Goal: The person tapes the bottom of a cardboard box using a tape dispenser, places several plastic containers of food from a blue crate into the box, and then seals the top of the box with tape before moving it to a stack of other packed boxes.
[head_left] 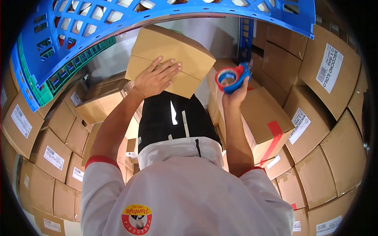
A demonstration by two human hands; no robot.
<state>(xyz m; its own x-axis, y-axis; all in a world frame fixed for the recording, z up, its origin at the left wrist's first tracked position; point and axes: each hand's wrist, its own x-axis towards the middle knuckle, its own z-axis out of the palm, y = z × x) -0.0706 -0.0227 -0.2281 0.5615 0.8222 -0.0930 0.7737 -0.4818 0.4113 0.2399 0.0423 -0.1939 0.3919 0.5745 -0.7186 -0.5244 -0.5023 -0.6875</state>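
Note:
A plain brown cardboard box (185, 49) sits tilted in front of me, just beyond the dark trousers of my lap. Its flaps are closed along a seam, and no tape shows on that face. My left hand (157, 76) lies flat on this face with the fingers stretched out. To the right of the box, my right hand (236, 94) grips a blue tape dispenser (245, 74) loaded with a roll of red tape. The dispenser is held up in the air, apart from the box. My right fingers are partly hidden behind it.
A blue plastic crate (157, 12) spans the top, above a green crate edge (75, 65). Close on my right stands a box with red tape (271, 137). Stacked labelled cartons line the right (332, 70) and left (51, 153) sides. Flattened-looking cardboard (106, 98) lies left of my knees.

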